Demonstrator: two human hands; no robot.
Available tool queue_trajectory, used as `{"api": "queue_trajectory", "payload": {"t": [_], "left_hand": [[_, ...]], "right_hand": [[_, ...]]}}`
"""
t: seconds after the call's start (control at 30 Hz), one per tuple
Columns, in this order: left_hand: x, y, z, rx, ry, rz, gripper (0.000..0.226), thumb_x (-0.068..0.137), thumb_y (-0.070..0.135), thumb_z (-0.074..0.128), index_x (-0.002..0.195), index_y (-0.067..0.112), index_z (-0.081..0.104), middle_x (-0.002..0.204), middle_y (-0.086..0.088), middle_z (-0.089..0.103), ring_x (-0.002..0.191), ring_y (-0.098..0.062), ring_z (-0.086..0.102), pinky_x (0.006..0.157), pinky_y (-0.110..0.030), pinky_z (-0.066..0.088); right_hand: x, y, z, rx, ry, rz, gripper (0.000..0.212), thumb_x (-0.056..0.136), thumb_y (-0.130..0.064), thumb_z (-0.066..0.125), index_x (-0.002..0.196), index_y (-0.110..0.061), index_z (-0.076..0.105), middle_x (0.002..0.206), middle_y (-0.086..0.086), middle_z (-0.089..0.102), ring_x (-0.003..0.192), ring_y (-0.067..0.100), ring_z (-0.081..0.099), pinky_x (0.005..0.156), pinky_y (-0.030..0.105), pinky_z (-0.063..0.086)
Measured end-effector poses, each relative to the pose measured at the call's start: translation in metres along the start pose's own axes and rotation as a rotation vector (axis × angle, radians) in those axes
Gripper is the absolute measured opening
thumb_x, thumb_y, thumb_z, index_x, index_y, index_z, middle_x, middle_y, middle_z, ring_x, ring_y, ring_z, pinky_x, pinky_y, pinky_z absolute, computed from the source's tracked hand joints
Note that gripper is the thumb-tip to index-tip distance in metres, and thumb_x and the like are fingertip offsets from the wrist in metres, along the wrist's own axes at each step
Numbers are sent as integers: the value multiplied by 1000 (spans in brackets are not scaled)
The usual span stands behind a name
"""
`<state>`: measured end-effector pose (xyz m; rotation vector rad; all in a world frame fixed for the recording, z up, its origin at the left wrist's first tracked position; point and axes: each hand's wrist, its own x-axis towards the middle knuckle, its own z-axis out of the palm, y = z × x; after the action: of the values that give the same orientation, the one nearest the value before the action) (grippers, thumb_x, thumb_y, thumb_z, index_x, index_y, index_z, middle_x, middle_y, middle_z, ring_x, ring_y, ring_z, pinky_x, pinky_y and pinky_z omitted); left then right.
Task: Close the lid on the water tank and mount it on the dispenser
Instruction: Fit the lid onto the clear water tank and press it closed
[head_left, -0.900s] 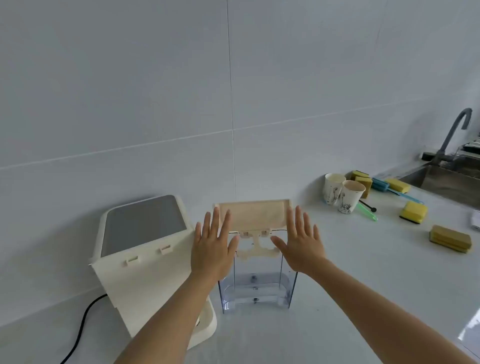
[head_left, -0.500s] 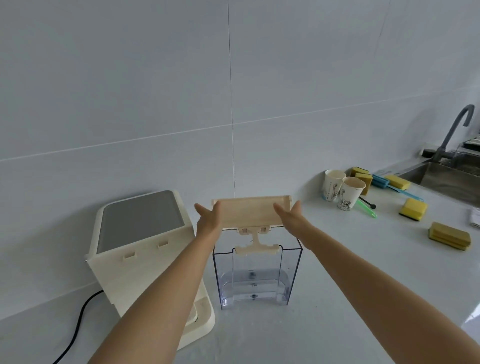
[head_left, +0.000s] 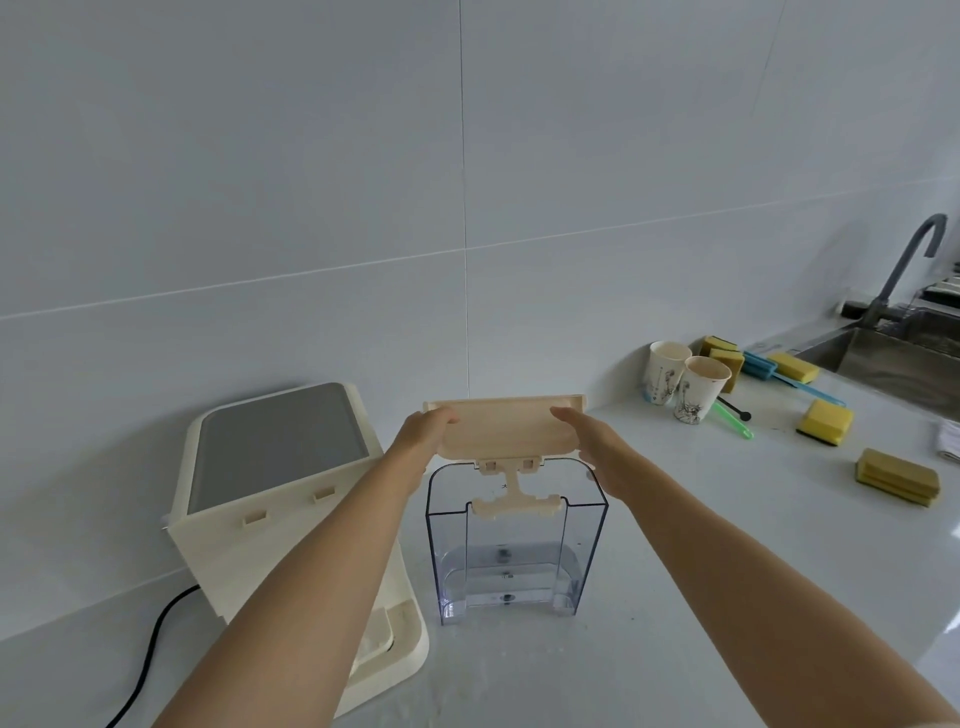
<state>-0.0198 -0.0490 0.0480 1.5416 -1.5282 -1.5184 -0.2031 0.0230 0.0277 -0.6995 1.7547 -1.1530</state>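
A clear plastic water tank (head_left: 516, 551) stands upright on the white counter, a little water at its bottom. Its cream lid (head_left: 503, 427) is hinged at the tank's near edge and raised open, tilted up and away. My left hand (head_left: 423, 431) holds the lid's left edge and my right hand (head_left: 587, 441) holds its right edge. The cream dispenser (head_left: 291, 499) with a grey top panel stands just left of the tank, its back face with two slots turned toward me.
A black power cord (head_left: 150, 649) runs from the dispenser at the lower left. Two paper cups (head_left: 685, 387), yellow sponges (head_left: 825, 422) and brushes lie at the right. A steel sink (head_left: 893, 358) and tap (head_left: 906, 265) are at the far right.
My hands went from flat and spread over the tank to gripping the lid's two side edges. The view has shifted back slightly.
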Motion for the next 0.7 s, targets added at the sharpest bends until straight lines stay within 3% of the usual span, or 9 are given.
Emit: {"api": "queue_trajectory", "payload": {"t": [0.13,0.3,0.4,0.53,0.7], "left_hand": [[-6,-6,3,-32,8,27,47,85,30,47,126,9,44,115,-6,46,118,-28,48,83,-34,34],[-15,-7,2,5,108,162,34,86,35,44,105,7,48,97,-5,49,95,-25,47,71,-32,35],[-27,-21,3,61,143,235,28,88,38,39,95,12,47,86,-1,49,90,-24,45,71,-32,33],[-41,-39,2,-4,175,312,37,91,37,39,115,15,56,107,3,52,104,-20,50,89,-31,35],[-52,-61,3,-66,212,306,37,90,35,44,116,16,60,126,0,59,118,-20,51,99,-31,35]], "right_hand": [[-6,12,-3,50,28,-18,59,82,-46,50,130,-14,40,142,9,40,130,26,35,93,37,27],[-13,17,-3,114,40,-101,60,81,-50,49,131,-17,40,143,7,41,131,23,36,105,39,26],[-21,27,-5,128,21,-147,58,83,-50,46,131,-19,39,144,6,40,132,22,35,104,37,26],[-33,38,-6,187,27,-214,51,87,-46,42,131,-21,41,145,3,39,133,20,35,103,32,26],[-42,55,-5,231,98,-214,52,88,-45,42,134,-21,40,147,1,37,133,23,36,109,39,26]]}}
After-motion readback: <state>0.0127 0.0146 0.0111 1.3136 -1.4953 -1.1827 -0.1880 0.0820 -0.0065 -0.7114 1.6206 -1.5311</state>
